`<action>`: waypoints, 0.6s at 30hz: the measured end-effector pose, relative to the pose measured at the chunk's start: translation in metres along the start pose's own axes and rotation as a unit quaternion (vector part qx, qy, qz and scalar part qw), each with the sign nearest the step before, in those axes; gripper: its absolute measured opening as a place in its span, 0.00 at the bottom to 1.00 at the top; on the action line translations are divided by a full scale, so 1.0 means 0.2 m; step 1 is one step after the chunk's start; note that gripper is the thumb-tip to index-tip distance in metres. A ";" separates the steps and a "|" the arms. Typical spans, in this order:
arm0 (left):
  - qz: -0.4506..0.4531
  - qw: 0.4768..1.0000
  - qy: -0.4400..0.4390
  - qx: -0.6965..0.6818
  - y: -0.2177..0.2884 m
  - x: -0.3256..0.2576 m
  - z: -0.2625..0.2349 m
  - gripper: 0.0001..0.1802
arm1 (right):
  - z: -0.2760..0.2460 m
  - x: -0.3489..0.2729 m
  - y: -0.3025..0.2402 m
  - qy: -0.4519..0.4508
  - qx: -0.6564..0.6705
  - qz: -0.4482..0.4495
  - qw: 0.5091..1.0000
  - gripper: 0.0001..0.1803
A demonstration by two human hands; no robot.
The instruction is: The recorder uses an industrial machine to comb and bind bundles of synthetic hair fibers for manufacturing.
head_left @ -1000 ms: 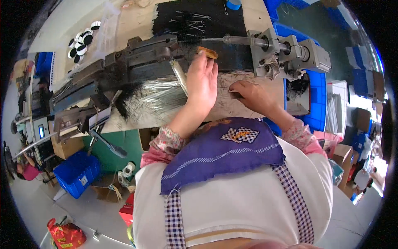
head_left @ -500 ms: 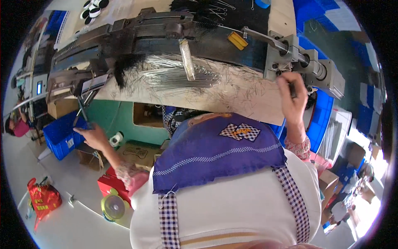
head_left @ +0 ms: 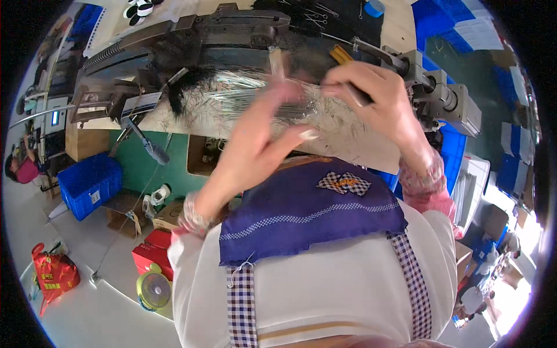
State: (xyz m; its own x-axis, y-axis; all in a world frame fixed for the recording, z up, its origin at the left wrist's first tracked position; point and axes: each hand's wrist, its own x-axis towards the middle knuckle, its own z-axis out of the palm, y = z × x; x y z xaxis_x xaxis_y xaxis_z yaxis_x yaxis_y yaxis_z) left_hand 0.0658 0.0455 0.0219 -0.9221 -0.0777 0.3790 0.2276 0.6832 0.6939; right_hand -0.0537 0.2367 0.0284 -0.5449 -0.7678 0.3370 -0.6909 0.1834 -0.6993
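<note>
My left hand [head_left: 249, 145] reaches over a pile of thin metal wires [head_left: 229, 95] on the bench. Its thumb stands well apart from the fingers, which are smeared by motion, and I see nothing held in it. To its right, my right hand [head_left: 377, 93] is closed, fingers curled round a small dark object [head_left: 361, 95] with a shiny edge; its kind is unclear. Beyond the hands runs a long dark metal machine [head_left: 203, 43], with a pale upright bar [head_left: 276, 62] at the wires. A grey-handled lever [head_left: 155, 151] hangs below its left end.
Black bristles [head_left: 183, 90] lie left of the wires. A yellow block [head_left: 340, 55] and a motor-like shaft unit [head_left: 452, 104] stand at right. Several scissor-like tools [head_left: 319, 17] lie on a black cloth at the back. A blue crate [head_left: 90, 185] sits lower left.
My left hand has left the lever's side and come up right over the wires. The lever has swung right. My right hand has moved left from the shaft unit, still closed.
</note>
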 end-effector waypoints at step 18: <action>-0.293 0.671 -0.106 -0.673 -0.02 0.10 0.23 0.10 | -0.01 0.16 0.30 0.032 -0.338 -0.044 0.939 0.13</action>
State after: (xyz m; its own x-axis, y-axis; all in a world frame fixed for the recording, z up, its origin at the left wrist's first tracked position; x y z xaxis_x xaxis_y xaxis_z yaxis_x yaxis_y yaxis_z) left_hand 0.0327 0.0744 -0.0018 -0.9679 0.1559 -0.1969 -0.2487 -0.7041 0.6651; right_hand -0.1122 0.2246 -0.0015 -0.4843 -0.7637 0.4269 -0.8665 0.4861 -0.1132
